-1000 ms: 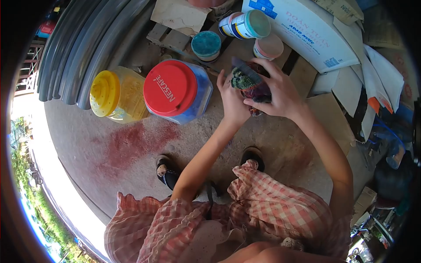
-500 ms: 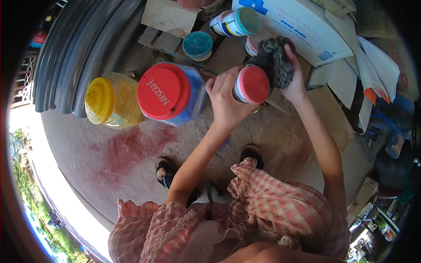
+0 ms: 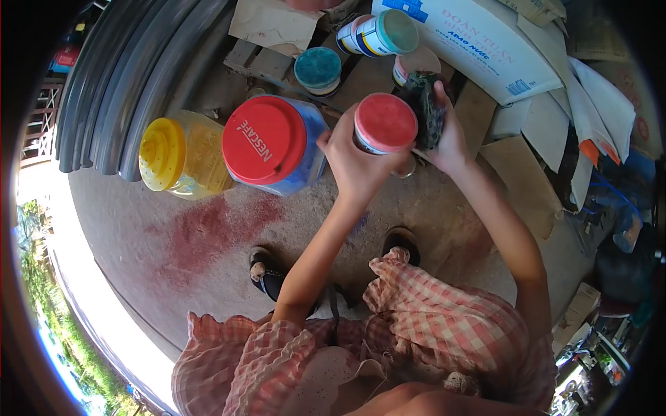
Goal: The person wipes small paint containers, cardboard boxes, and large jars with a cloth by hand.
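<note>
Rag [image 3: 428, 114] bunched in the curled right hand [image 3: 452, 143] now sits beside the red-topped tub [image 3: 386, 123] clasped in the curled left hand [image 3: 352, 158], leaving it newly uncovered.

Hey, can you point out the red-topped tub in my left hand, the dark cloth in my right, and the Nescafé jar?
Red-topped tub [image 3: 386, 123]: head view, on its red top.
Dark cloth [image 3: 424, 111]: head view, on its bunched folds.
Nescafé jar [image 3: 273, 142]: head view, on its red lid.
</note>
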Demonstrator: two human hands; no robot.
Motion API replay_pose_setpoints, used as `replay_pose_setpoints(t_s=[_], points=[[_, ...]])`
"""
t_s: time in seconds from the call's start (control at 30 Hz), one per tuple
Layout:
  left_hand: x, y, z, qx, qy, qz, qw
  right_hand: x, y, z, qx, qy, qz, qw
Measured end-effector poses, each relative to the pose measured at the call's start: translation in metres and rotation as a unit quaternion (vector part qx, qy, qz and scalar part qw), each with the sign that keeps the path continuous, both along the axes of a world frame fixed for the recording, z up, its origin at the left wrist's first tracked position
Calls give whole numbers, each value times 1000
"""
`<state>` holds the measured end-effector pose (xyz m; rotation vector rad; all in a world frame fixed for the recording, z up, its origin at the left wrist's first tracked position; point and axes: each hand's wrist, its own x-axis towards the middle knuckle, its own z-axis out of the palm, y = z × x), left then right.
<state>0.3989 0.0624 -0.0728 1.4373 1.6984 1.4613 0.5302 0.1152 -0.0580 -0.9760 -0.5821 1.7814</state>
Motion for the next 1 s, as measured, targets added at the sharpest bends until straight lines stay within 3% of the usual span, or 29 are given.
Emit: replay_pose_setpoints(t_s=[0.07, 0.1, 0.2, 0.27, 0.3, 0.33, 0.43, 0.53, 0.6, 0.7, 0.77, 0.87, 0.93, 1.0], points=[[-2, 6, -10, 25, 81, 4, 996, 8, -7, -11, 164, -144, 50, 975], [-2, 8, -12, 39, 115, -5, 993, -6, -14, 2, 291, -234, 27, 927], [-5, -1, -2, 27, 122, -79, 989, 11, -1, 3, 244, -342, 113, 900], [-9, -2, 10, 20, 78, -156, 984, 16, 9, 2, 170, -265, 41, 948], [-10, 2, 5, 25, 7, -208, 978, 22, 14, 2, 124, -208, 25, 970], [-7, 3, 1, 9, -74, -190, 979, 26, 17, 2, 80, -150, 9, 985], [3, 10, -2, -38, -299, -138, 944, 19, 0, -5, 184, -149, -56, 970], [8, 16, -11, -31, -421, -111, 900, -1, -28, -18, 265, -194, -43, 943], [3, 17, -14, -39, -435, -189, 879, -10, -27, -16, 250, -171, -80, 950], [-7, 15, -5, -72, -438, -282, 850, 13, 0, -6, 209, -259, -8, 943], [-3, 12, 2, -70, -447, -302, 839, 14, 13, 0, 194, -230, -66, 951], [10, 14, -10, -60, -307, -232, 921, 34, 37, -8, 180, -175, -152, 956], [13, 17, -10, -38, -222, -138, 964, 54, 53, 1, 179, -156, -140, 961], [14, 31, -40, 20, -122, -41, 991, 64, 66, 12, 261, -207, -138, 933]])
